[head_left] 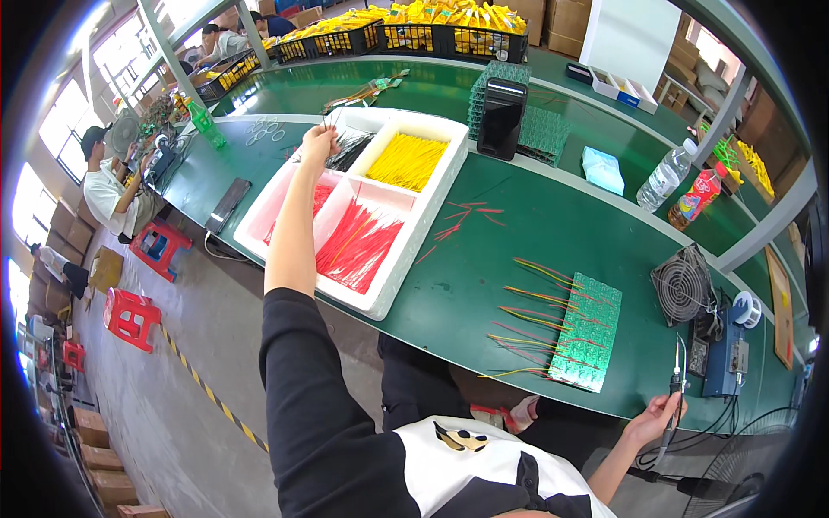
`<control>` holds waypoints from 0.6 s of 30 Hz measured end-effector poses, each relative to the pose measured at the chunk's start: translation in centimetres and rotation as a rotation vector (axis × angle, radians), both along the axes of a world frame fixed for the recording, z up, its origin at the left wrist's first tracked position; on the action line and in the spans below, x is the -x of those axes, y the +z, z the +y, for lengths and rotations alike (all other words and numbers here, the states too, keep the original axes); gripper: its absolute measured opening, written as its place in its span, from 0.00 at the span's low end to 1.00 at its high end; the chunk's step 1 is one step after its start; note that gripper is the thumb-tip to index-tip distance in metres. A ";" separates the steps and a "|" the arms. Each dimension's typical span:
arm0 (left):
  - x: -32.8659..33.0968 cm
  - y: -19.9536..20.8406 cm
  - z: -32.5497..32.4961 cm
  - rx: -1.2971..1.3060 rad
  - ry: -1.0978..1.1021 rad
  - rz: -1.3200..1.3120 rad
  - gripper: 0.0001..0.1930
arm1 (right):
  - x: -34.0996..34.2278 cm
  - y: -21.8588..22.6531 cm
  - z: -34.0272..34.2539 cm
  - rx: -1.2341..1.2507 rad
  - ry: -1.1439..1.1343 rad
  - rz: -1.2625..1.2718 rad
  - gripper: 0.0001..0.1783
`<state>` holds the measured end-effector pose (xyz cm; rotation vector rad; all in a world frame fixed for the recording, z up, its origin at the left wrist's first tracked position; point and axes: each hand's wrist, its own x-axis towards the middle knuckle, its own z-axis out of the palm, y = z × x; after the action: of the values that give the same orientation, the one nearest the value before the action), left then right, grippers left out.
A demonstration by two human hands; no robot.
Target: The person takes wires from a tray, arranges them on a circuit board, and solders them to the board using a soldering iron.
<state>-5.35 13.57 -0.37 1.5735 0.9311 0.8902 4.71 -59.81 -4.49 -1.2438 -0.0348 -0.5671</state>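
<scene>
My left hand (319,147) reaches over a white foam tray (390,293), its fingers closed beside the black wires (350,152); whatever they pinch is too small to make out. Yellow wires (407,161) and red wires (358,246) fill other compartments, and my forearm covers part of the tray. At the lower right, my right hand (654,420) grips a soldering iron (677,385), its tip pointing away from me. Between the hands lies a green circuit board panel (589,332), with red, yellow and dark wires sticking out from its left side.
Loose red wires (451,226) lie right of the tray. A blue soldering station (724,363), solder spool (746,309) and small fan (682,289) stand at right. Bottles (665,177), a black phone-like device (502,119) and stacked boards (544,134) are farther back. A phone (228,205) lies left.
</scene>
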 end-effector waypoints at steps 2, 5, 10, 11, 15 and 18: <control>0.9 -2.1 2.9 -0.260 0.092 0.230 0.16 | -0.2 0.0 0.0 -0.010 0.019 0.004 0.10; -1.7 -1.7 -0.9 -0.692 0.146 0.664 0.21 | 0.4 -0.1 -0.5 -0.001 -0.023 0.007 0.09; -1.4 -0.7 -2.7 -0.774 -0.046 0.751 0.16 | 0.5 -0.1 -0.6 -0.005 -0.015 -0.027 0.08; -1.8 -0.4 -3.0 -0.783 -0.050 0.751 0.17 | 0.4 -0.2 -0.8 -0.024 -0.012 -0.025 0.08; -0.5 -1.0 -0.7 -0.833 0.047 0.754 0.14 | -0.3 -0.6 -0.2 -0.115 -0.005 0.012 0.06; -0.2 0.0 -2.1 -0.921 0.131 0.734 0.13 | -0.2 -0.3 0.6 -0.127 0.002 0.023 0.04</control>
<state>-5.12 11.44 -0.40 2.7737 1.2120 0.8918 4.94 -59.25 -4.75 -1.1265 0.0188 -0.5449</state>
